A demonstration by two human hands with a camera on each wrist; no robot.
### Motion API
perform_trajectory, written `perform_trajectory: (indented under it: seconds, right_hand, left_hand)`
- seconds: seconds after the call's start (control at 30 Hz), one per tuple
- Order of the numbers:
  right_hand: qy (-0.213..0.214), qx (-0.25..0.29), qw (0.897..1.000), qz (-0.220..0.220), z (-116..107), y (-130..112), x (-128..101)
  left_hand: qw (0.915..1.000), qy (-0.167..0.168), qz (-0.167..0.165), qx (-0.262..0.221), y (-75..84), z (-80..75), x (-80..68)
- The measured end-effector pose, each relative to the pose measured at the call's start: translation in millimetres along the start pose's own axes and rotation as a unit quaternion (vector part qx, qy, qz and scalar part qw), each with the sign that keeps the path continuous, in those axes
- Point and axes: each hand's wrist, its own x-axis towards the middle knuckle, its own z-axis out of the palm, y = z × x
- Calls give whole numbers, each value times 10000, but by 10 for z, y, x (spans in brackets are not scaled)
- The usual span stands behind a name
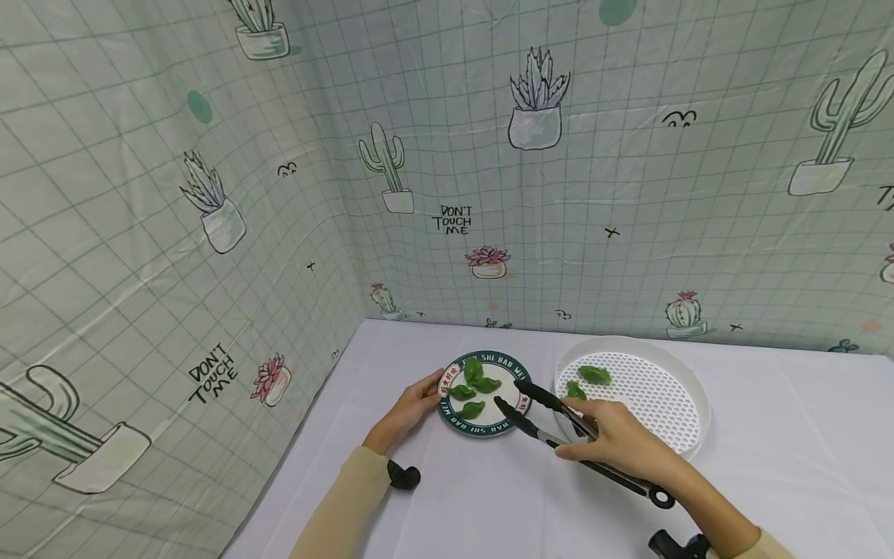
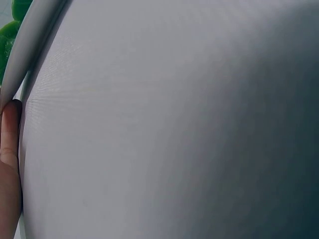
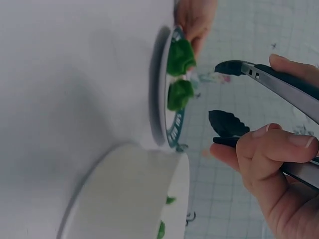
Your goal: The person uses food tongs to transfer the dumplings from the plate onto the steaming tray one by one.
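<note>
My left hand point(image 1: 412, 400) holds the left rim of a small round plate point(image 1: 457, 423) with a green lettered border; in the left wrist view a finger point(image 2: 9, 129) lies under the rim. Several green leaves point(image 1: 471, 409), like basil, lie on the plate. My right hand point(image 1: 615, 439) grips black-tipped metal tongs point(image 1: 545, 436), which reach over the plate's right side. Their arms are spread, with nothing between the tips, as the right wrist view also shows.
Right of the plate stands a round white tray point(image 1: 701, 388) with a perforated base. Two leaves lie at its left side, one point(image 1: 594, 375) near the back and another point(image 1: 576, 390) close to my right hand. A patterned cloth point(image 1: 447, 155) hangs behind the white table point(image 1: 517, 505).
</note>
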Motion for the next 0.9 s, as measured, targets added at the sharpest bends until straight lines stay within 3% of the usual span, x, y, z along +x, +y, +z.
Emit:
perform_trajectory:
  seconds: [0.47, 0.9]
  right_hand:
    - [-99, -34, 9996, -275, 465, 33, 235]
    - [-271, 162, 9992, -255, 629, 88, 326]
  left_hand:
    - [9997, -97, 206, 111, -45, -31, -27]
    - [9998, -103, 134, 44, -53, -57, -23]
